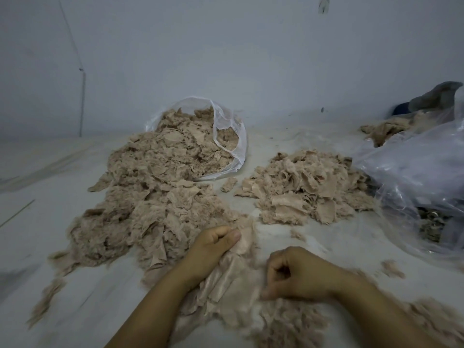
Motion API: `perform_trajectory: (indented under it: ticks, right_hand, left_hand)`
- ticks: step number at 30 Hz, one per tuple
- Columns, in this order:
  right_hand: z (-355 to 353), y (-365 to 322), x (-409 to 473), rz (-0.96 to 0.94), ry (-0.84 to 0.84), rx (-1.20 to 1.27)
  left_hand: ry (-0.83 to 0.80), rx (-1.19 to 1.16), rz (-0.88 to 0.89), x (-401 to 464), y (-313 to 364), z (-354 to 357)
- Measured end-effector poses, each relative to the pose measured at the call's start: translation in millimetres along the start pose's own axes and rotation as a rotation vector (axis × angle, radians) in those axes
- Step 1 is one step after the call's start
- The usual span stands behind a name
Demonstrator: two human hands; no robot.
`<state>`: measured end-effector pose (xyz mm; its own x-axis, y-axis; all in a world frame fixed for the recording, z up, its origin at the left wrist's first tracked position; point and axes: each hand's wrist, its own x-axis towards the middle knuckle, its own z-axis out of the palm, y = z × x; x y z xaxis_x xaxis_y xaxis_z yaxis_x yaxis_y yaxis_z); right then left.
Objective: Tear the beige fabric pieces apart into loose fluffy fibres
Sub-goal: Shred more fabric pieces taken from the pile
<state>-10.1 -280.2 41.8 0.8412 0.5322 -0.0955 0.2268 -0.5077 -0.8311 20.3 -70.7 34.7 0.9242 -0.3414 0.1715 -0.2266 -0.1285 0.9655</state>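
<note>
My left hand (pixel 213 249) pinches a beige fabric piece (pixel 244 238) between thumb and fingers, just in front of the big fluffy pile (pixel 155 197). That pile of torn fibres spills out of a clear plastic bag (pixel 226 136) at the back. My right hand (pixel 296 273) is curled into a loose fist to the right of the piece; whether it holds any fibres is unclear. More fabric strips (pixel 218 285) lie under and between my wrists. A second heap of flat fabric pieces (pixel 306 187) sits right of centre.
A large crumpled clear plastic bag (pixel 421 172) lies at the right, with dark and beige material inside. Grey cloth (pixel 437 96) rests against the pale wall behind it. Loose fibre tufts (pixel 391 267) dot the white surface. A thin stick (pixel 17 213) lies at the left.
</note>
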Motion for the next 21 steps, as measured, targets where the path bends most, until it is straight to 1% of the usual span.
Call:
perform_trajectory:
  ticks: [1,2,3,5,6,8,9,13,16,18,19,21]
  right_hand:
    - [-4.6,-0.7,-2.7,0.023,-0.051,-0.053]
    - [-7.8,-1.8,-4.7,0.027,-0.034,-0.053]
    - [-8.5,-4.1,-5.2,0.023,0.043,-0.01]
    - [-2.5,-6.6,-0.7,0.023,0.25,0.185]
    - [2.3,-5.9,3.7,0.028,0.317,0.321]
    - [13.0,-6.1,12.0,0.043,0.372,0.537]
    - [16.1,-5.8,13.8,0.049,0.407,0.583]
    - [15.5,-2.5,16.0,0.061,0.583,0.711]
    - [10.6,3.8,16.6,0.05,0.72,0.805]
    - [5.8,7.7,16.7,0.036,0.762,0.837]
    - [3.3,6.9,16.6,0.016,0.767,0.884]
    - [-1.5,6.6,18.7,-0.058,0.787,1.137]
  left_hand:
    - [0.04,-0.038,0.01,1.0,0.1,-1.9]
    - [0.059,-0.057,0.02,1.3,1.3,-3.2]
    - [0.049,-0.05,0.027,1.5,0.9,-4.5]
    - [-0.034,0.012,0.039,0.0,-0.2,-3.8]
    - [-0.096,0.045,0.039,-1.3,-0.6,-1.2]
    - [-0.203,0.105,0.033,-3.1,-2.4,4.3]
    - [-0.224,0.138,0.039,-3.2,-3.1,6.3]
    - [-0.225,0.146,-0.005,-2.0,1.4,1.1]
    - [-0.285,0.2,-0.008,-5.4,4.7,-3.4]
    - [-0.294,0.22,-0.009,-6.3,3.8,-4.1]
    - [-0.282,0.219,-0.007,-5.8,2.7,-3.3]
    - [-0.234,0.208,-0.006,-3.2,1.9,-1.5]
